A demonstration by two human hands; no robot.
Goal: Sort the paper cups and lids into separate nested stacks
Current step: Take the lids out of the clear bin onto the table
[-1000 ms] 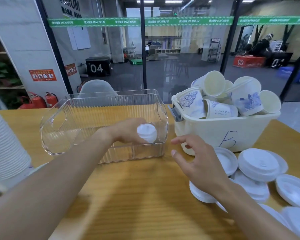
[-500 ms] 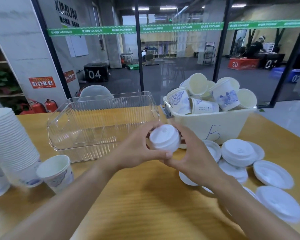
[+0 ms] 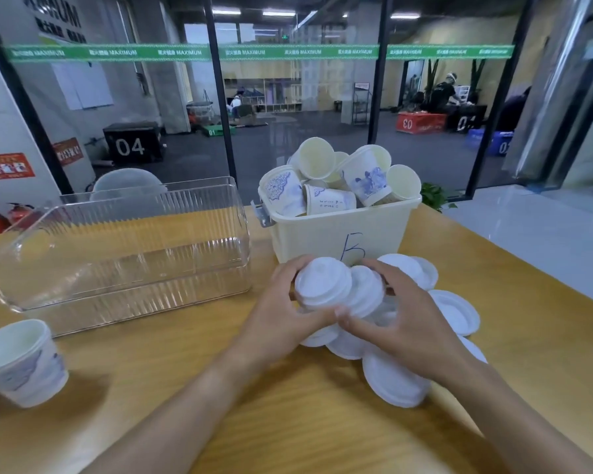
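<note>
with the left hand [image 3: 281, 313] and right hand [image 3: 404, 323] both holding the lid [image 3: 322, 283], seat it squarely on the lid stack [image 3: 367, 290], rims aligned.

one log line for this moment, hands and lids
left hand: grips lid stack | right hand: grips same stack | site: above loose lids, before cup bin

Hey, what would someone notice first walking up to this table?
Both hands, left hand and right hand, grip a stack of white lids at centre. Behind stands a cream bin heaped with paper cups; left lies a clear plastic tub.
</note>
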